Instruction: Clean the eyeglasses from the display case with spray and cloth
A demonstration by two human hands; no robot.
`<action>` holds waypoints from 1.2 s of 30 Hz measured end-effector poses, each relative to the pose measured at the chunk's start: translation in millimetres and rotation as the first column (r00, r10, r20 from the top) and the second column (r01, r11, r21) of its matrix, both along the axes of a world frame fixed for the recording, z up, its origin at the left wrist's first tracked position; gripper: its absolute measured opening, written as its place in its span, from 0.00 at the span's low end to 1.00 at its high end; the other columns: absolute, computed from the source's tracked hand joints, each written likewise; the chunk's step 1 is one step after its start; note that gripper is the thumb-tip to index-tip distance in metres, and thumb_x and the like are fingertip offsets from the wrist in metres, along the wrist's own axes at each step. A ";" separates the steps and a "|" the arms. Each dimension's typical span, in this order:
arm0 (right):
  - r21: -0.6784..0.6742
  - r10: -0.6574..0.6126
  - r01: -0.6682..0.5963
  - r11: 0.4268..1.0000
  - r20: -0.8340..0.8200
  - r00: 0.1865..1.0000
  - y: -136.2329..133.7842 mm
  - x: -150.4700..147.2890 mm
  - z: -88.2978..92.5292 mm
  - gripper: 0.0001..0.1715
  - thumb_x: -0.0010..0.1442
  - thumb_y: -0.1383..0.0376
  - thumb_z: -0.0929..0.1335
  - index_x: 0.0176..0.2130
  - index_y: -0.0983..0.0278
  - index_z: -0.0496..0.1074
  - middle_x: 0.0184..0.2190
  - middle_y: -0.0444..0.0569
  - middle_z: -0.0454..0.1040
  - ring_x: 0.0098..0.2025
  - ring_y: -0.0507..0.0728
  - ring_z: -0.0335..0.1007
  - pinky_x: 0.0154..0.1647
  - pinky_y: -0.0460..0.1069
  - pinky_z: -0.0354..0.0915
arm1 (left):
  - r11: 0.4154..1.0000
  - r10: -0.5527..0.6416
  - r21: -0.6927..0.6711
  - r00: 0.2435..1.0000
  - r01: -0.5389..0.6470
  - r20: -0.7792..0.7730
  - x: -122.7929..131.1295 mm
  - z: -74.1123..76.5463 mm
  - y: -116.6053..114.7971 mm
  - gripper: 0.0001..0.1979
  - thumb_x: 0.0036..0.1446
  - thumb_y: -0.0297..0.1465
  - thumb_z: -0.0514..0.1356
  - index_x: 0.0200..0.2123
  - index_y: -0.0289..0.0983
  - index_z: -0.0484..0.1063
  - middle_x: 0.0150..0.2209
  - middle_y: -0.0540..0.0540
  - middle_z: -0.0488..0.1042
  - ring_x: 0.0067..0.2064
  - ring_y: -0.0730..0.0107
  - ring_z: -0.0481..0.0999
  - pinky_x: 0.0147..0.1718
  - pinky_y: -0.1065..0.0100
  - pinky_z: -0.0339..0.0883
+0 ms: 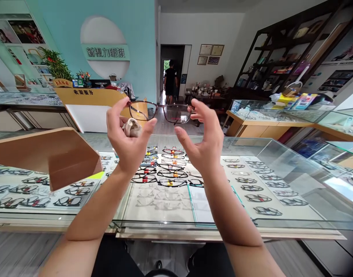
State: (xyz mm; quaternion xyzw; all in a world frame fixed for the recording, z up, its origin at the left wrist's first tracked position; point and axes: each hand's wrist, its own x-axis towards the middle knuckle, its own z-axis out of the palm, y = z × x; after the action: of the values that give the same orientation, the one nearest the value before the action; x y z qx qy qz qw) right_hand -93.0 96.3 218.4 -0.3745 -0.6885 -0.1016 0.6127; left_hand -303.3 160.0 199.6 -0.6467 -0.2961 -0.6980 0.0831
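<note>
新视力眼镜 on wall sign, 收银服务 on counter

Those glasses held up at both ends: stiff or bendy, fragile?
The glasses look light: fingertips of the left hand and right hand alone carry them. The thin frame probably flexes if twisted. Clear lenses likely smudge easily.

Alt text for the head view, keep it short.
Both hands hold dark-framed eyeglasses up above a glass display counter filled with rows of frames. The left hand also grips a wadded beige cloth; the right hand pinches the other end. A person stands in a far doorway.
</note>
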 end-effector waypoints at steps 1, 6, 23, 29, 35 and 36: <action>0.034 -0.018 0.019 0.999 -0.007 1.000 -0.2 -0.2 6.6 0.35 0.76 0.47 0.71 0.75 0.51 0.68 0.68 0.55 0.75 0.67 0.71 0.74 0.67 0.68 0.74 | 0.998 0.016 0.054 0.999 -0.018 0.040 5.4 9.5 -2.8 0.38 0.67 0.49 0.73 0.73 0.49 0.65 0.67 0.39 0.72 0.64 0.50 0.78 0.53 0.53 0.80; 0.119 -0.087 0.091 0.989 -0.037 0.996 0.7 0.6 15.6 0.29 0.77 0.50 0.70 0.72 0.51 0.70 0.61 0.54 0.80 0.62 0.68 0.79 0.64 0.66 0.77 | 0.996 -0.008 0.090 0.989 -0.005 0.147 24.0 28.9 -16.4 0.33 0.65 0.49 0.74 0.68 0.49 0.71 0.64 0.40 0.76 0.62 0.51 0.80 0.55 0.51 0.81; -0.065 -0.126 0.118 0.991 -0.128 0.984 17.9 15.0 9.7 0.26 0.71 0.51 0.75 0.65 0.52 0.77 0.58 0.52 0.83 0.57 0.65 0.82 0.60 0.65 0.79 | 0.982 -0.112 -0.139 0.985 0.130 0.131 25.3 20.3 1.4 0.27 0.63 0.50 0.75 0.61 0.48 0.80 0.57 0.41 0.81 0.58 0.55 0.82 0.50 0.58 0.80; -0.062 -0.120 0.113 0.992 -0.128 0.985 18.3 13.4 7.7 0.28 0.72 0.52 0.75 0.67 0.51 0.77 0.58 0.52 0.83 0.58 0.65 0.82 0.59 0.65 0.80 | 0.981 -0.108 -0.146 0.983 0.129 0.147 23.6 22.9 0.7 0.27 0.63 0.52 0.75 0.60 0.50 0.80 0.56 0.42 0.81 0.58 0.53 0.83 0.51 0.55 0.82; -0.067 -0.106 0.097 0.993 -0.145 0.984 17.4 14.1 10.2 0.27 0.71 0.53 0.76 0.66 0.51 0.78 0.59 0.52 0.83 0.58 0.65 0.83 0.58 0.65 0.81 | 0.968 -0.139 -0.182 0.973 0.172 0.182 25.2 18.3 5.4 0.33 0.61 0.56 0.75 0.62 0.45 0.79 0.57 0.40 0.81 0.58 0.52 0.83 0.52 0.55 0.82; -0.062 -0.108 0.100 0.993 -0.144 0.984 16.8 14.5 10.6 0.27 0.71 0.53 0.76 0.66 0.51 0.78 0.59 0.52 0.83 0.58 0.65 0.82 0.59 0.65 0.81 | 0.967 -0.139 -0.189 0.973 0.174 0.185 25.6 17.8 5.6 0.33 0.61 0.56 0.75 0.61 0.45 0.79 0.56 0.40 0.81 0.57 0.53 0.83 0.51 0.55 0.82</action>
State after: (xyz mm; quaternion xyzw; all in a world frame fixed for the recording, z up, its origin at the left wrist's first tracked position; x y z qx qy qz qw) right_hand -78.5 113.2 229.0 -0.4330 -0.6234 -0.0869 0.6452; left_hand -277.7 165.6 217.4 -0.6113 -0.3198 -0.7210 -0.0646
